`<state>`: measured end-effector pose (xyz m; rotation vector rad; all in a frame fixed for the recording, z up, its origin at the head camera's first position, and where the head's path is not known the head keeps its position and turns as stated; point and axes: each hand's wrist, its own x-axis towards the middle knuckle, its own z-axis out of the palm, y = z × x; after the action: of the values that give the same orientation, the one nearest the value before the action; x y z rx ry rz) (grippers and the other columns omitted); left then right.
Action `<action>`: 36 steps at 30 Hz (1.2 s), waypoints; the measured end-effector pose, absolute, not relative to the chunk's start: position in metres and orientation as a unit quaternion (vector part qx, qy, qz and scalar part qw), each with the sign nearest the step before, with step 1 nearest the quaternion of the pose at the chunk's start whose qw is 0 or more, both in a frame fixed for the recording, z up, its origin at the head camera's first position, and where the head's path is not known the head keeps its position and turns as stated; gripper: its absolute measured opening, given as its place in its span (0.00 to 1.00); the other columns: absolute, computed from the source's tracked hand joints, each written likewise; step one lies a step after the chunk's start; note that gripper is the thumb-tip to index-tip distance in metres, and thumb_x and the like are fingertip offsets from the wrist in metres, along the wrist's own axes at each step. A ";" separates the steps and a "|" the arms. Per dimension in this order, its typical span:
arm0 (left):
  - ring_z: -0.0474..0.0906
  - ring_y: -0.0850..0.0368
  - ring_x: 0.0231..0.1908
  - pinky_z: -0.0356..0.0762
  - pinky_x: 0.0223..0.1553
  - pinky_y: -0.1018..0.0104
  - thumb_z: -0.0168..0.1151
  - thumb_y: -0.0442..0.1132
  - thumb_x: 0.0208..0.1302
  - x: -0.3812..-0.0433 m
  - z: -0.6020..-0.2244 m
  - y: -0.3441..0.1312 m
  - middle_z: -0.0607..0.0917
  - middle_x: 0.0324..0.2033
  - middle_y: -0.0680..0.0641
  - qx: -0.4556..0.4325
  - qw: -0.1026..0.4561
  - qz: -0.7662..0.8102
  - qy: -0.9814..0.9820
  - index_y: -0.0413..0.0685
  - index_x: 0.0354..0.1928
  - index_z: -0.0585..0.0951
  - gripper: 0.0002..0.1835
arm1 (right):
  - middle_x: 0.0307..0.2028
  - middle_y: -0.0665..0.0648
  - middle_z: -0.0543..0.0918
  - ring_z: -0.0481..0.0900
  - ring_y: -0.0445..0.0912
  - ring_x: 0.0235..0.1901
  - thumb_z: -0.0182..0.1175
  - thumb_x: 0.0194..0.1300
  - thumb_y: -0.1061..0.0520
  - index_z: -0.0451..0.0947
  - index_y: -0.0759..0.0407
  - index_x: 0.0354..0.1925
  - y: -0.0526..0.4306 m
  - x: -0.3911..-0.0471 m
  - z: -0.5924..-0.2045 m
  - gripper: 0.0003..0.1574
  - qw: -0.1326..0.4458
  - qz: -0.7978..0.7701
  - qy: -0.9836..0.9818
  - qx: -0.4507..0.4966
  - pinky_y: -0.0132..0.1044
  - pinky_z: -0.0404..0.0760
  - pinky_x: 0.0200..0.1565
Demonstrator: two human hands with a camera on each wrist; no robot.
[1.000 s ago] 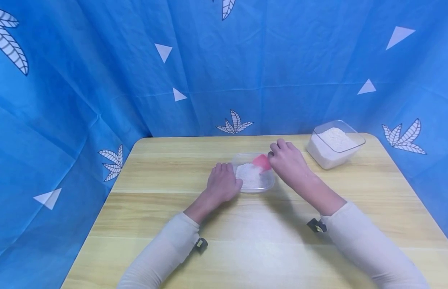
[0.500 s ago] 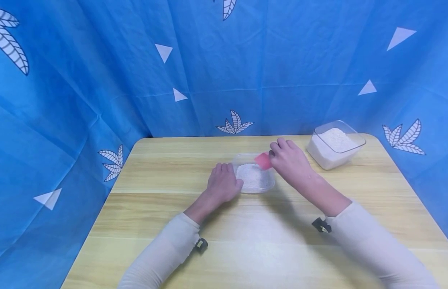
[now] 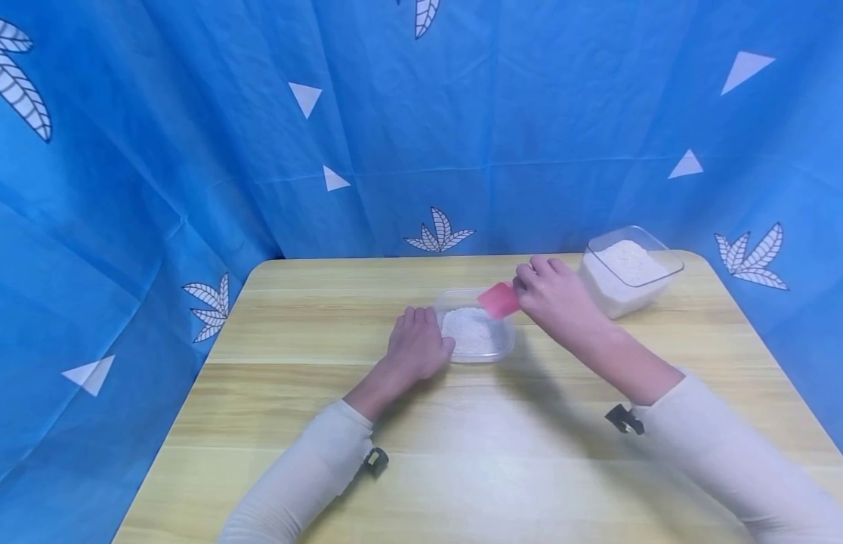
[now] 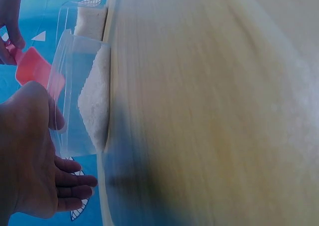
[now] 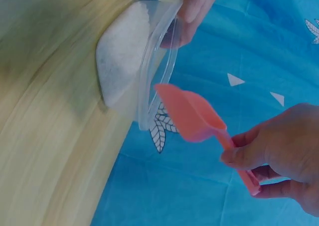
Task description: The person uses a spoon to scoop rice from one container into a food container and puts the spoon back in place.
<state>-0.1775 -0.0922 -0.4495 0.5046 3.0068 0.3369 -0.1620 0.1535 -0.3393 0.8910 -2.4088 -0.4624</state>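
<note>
A clear plastic container [image 3: 492, 353] with white powder [image 3: 470, 329] in it stands mid-table. My left hand [image 3: 418, 344] holds it at its left side; in the left wrist view the thumb [image 4: 57, 117] lies at the rim and the fingers [image 4: 75, 180] lie along the outside. My right hand [image 3: 554, 296] grips a pink scoop [image 5: 192, 111] by its handle, thumb on top. The scoop is tilted, its bowl just above the container's right rim. No powder shows in the bowl from the right wrist view; its inside is partly hidden.
A larger clear container [image 3: 628, 291], heaped with white powder, stands at the table's back right corner, partly behind my right hand. The wooden table [image 3: 313, 423] ends at a blue patterned curtain [image 3: 394, 113] behind and at the sides.
My right hand has lifted the scoop out of the small container and moved it right and slightly away. My left hand has stayed on the container.
</note>
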 end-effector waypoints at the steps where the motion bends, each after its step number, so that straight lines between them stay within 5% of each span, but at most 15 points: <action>1: 0.63 0.51 0.40 0.64 0.45 0.61 0.45 0.53 0.60 -0.178 -0.450 -0.092 0.70 0.37 0.45 0.165 0.036 0.112 0.979 0.40 0.46 0.69 0.23 | 0.35 0.60 0.83 0.75 0.53 0.35 0.68 0.49 0.72 0.86 0.64 0.38 0.155 -0.162 -0.338 0.15 0.264 -0.171 -0.890 0.331 0.42 0.79 0.37; 36: 0.63 0.50 0.41 0.65 0.47 0.60 0.44 0.54 0.61 -0.179 -0.455 -0.093 0.71 0.39 0.45 0.163 0.034 0.116 0.979 0.40 0.47 0.69 0.24 | 0.30 0.66 0.82 0.78 0.58 0.32 0.64 0.50 0.76 0.79 0.73 0.40 0.209 -0.162 -0.322 0.16 0.267 -0.156 -0.895 0.321 0.41 0.81 0.26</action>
<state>-0.1791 -0.0929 -0.4545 0.5006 3.0122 0.3576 -0.1620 0.2093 -0.3223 0.8662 -2.4153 -0.4203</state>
